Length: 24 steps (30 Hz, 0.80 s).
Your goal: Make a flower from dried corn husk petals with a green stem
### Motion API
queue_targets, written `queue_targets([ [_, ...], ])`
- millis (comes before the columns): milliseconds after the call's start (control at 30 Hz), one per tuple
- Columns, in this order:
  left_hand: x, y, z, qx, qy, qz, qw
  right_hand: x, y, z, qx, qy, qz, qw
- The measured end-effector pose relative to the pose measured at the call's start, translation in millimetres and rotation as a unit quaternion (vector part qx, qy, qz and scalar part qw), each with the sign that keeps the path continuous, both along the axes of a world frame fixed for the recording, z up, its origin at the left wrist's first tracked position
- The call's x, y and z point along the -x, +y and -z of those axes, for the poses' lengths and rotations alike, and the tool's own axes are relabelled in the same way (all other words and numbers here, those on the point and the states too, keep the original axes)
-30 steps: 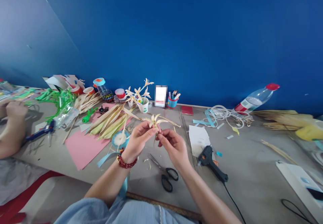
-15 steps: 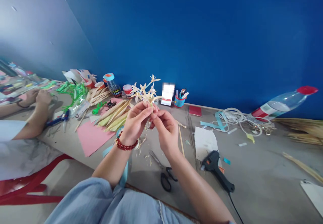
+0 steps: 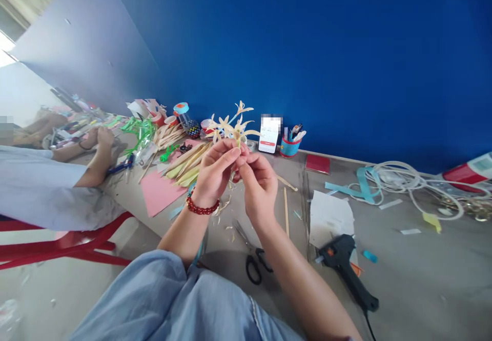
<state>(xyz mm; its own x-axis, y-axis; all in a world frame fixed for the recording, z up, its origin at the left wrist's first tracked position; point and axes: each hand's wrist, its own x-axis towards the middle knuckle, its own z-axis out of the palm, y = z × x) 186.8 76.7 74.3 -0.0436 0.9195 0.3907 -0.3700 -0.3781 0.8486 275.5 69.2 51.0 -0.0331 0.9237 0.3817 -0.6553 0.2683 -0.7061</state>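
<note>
A pale cream craft flower with narrow petals (image 3: 239, 135) rises from between my fingertips over the table. My left hand (image 3: 213, 177), a red beaded bracelet at its wrist, pinches the flower's base. From the other side my right hand (image 3: 259, 189) closes thumb and fingers on the same base; the exact contact is hidden by the fingers. Similar flowers on a light-blue stem (image 3: 233, 115) show just behind; I cannot tell whether they join the held one. Below the hands lie black-handled scissors (image 3: 253, 269) and scraps.
Dried husks (image 3: 192, 165) and pink paper (image 3: 159, 192) lie left. A phone (image 3: 269, 138) and pen cup (image 3: 290, 146) stand by the blue wall. On the right are a glue gun (image 3: 348, 272), white paper (image 3: 331, 215) and coiled white cord (image 3: 400, 174). A co-worker's hands (image 3: 102, 143) rest far left.
My view has turned left, so the table's things sit farther right. Both hands keep their pinch on the flower, with little visible change between them.
</note>
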Motion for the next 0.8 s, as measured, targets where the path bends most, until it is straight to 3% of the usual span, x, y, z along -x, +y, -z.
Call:
queue_targets([
  [333,-7.6,-4.8,-3.7,0.019,0.016,-0.008,1.000,-6.4,3.4,4.6,-0.011,-0.016,0.033,0.999],
  [800,-3.4,-21.1,-13.5,0.019,0.024,-0.016,0.999,-4.3,-8.1,-0.4,-0.028,-0.008,-0.001,1.000],
])
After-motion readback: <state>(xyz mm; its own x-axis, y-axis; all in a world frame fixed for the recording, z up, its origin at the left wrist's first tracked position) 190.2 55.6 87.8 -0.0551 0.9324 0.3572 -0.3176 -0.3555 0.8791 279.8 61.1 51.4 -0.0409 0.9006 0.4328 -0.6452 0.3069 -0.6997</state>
